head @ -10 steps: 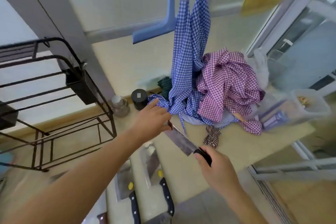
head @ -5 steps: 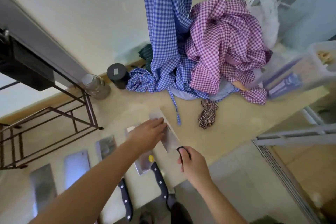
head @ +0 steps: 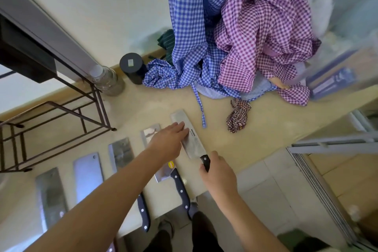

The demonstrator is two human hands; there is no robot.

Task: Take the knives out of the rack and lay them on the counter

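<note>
A cleaver (head: 189, 136) with a black handle lies flat on the beige counter (head: 255, 129), rightmost in a row of knives. My right hand (head: 217, 172) grips its handle near the counter's front edge. My left hand (head: 169, 142) rests flat on the blade, fingers stretched out. To the left lie several more cleavers (head: 120, 154), blades pointing away from me, two with dark riveted handles (head: 182, 190) over the edge. The black wire rack (head: 61, 112) stands at the left; no knives show in the part I see.
A plastic bottle (head: 108, 82) and a black canister (head: 133, 67) stand by the wall. Blue checked cloth (head: 190, 37) hangs down onto the counter beside a purple checked heap (head: 263, 32). A small checked bundle (head: 237, 115) lies right of the cleaver. A clear box (head: 335, 75) sits far right.
The cleaver went from held in the air between both hands down onto the counter beside the other knives. My view tilted downward, showing more of the knife row.
</note>
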